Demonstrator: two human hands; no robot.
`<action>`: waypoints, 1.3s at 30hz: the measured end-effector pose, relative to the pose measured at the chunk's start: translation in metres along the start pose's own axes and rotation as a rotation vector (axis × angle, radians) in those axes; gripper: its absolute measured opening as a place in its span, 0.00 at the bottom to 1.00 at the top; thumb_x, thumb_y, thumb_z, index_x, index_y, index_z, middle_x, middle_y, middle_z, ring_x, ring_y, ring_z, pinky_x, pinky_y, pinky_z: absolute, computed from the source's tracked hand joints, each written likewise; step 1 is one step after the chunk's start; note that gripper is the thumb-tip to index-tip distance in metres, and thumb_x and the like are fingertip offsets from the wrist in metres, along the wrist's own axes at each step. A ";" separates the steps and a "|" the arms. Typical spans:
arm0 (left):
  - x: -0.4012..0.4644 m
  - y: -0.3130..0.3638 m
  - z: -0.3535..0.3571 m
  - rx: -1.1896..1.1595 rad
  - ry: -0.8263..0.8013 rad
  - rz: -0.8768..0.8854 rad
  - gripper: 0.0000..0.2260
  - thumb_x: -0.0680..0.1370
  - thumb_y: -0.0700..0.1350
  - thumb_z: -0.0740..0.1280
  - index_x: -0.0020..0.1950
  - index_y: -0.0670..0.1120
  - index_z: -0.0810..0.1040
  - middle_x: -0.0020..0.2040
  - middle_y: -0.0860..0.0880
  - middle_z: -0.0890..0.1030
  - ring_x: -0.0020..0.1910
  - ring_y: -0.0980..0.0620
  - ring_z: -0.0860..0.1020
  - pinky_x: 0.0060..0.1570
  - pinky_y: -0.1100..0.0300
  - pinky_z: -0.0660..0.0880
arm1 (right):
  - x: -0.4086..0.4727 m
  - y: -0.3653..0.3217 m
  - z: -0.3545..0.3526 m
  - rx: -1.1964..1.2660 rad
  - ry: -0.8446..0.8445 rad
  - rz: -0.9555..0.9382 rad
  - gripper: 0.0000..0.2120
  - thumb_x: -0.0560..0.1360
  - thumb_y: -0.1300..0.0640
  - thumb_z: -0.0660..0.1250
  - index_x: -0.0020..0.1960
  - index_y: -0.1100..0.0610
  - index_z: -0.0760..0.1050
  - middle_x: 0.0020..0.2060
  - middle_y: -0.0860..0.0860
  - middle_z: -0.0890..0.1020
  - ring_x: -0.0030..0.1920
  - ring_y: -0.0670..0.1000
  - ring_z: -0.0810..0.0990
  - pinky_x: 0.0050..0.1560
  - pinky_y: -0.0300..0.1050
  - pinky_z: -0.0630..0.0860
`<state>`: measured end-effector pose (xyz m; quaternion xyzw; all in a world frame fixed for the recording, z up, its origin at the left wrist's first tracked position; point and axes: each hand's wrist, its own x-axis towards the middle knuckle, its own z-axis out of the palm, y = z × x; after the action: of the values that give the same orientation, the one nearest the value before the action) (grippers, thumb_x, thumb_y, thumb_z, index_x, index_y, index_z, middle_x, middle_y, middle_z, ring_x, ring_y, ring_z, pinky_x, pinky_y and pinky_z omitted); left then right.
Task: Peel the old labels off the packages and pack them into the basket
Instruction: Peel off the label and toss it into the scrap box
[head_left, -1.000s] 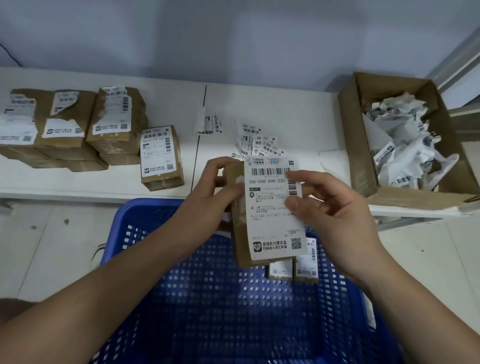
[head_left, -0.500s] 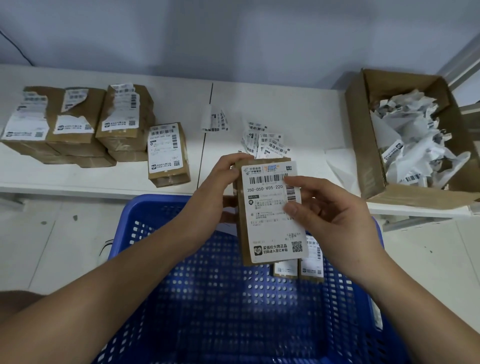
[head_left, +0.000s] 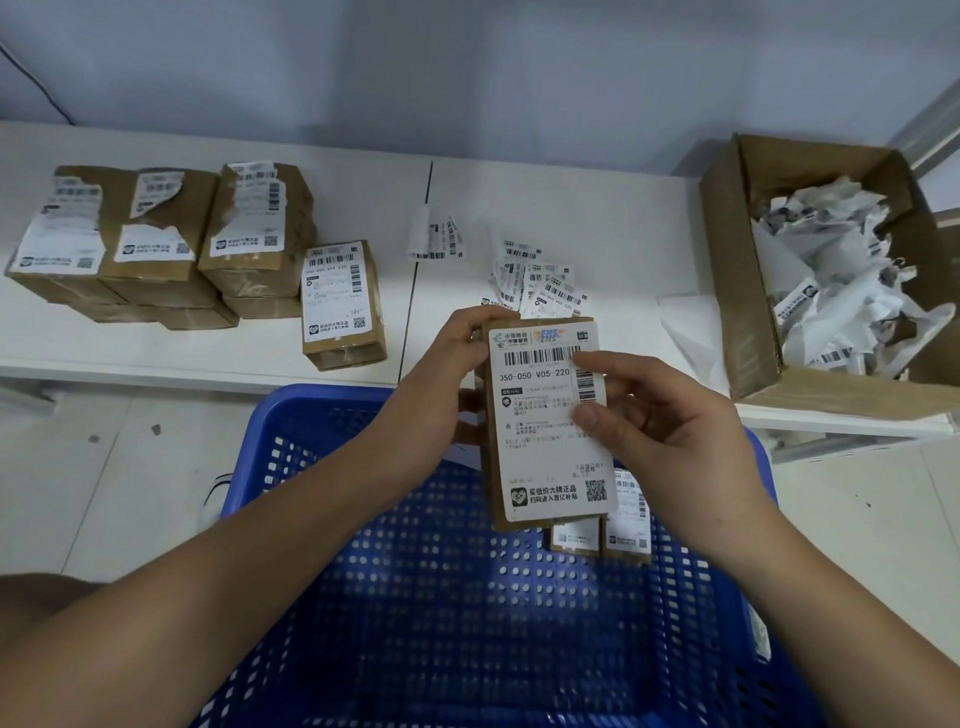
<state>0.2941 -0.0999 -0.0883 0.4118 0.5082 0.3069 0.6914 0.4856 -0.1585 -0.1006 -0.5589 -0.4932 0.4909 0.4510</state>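
A stack of packages is sitting at the left of the bench, loose labels are lying mid-bench, a box is standing at the right, and a basket holding two packages is sitting before it.

Parcel-handling workroom, likely courier or warehouse packing station. Evidence: stacked brown taped packages with barcode shipping labels on plain white tabletop; loose peeled label strips; cardboard box stuffed with crumpled label waste; blue perforated plastic basket on pale tiled floor; bare grey wall.
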 end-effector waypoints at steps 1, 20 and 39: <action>0.000 0.000 0.000 0.008 0.002 0.002 0.14 0.85 0.44 0.53 0.59 0.57 0.76 0.53 0.44 0.79 0.46 0.48 0.81 0.40 0.55 0.81 | 0.000 0.000 0.000 -0.003 -0.002 -0.001 0.15 0.71 0.56 0.72 0.57 0.47 0.82 0.43 0.47 0.85 0.47 0.65 0.82 0.50 0.62 0.84; -0.003 -0.011 -0.005 0.134 -0.033 0.126 0.12 0.86 0.44 0.57 0.60 0.61 0.74 0.49 0.54 0.84 0.50 0.56 0.84 0.45 0.62 0.81 | 0.002 0.000 0.003 -0.030 0.011 0.010 0.15 0.74 0.65 0.72 0.58 0.50 0.81 0.40 0.43 0.83 0.40 0.50 0.81 0.51 0.61 0.83; -0.004 -0.028 -0.002 0.215 -0.023 0.347 0.13 0.86 0.42 0.58 0.68 0.56 0.69 0.65 0.49 0.76 0.60 0.51 0.81 0.48 0.58 0.82 | 0.008 -0.002 -0.005 -0.351 0.053 0.015 0.15 0.71 0.55 0.78 0.45 0.46 0.70 0.39 0.46 0.82 0.31 0.47 0.75 0.37 0.60 0.81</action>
<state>0.2915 -0.1160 -0.1118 0.5680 0.4517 0.3605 0.5859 0.4903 -0.1504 -0.0985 -0.6457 -0.5549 0.3856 0.3556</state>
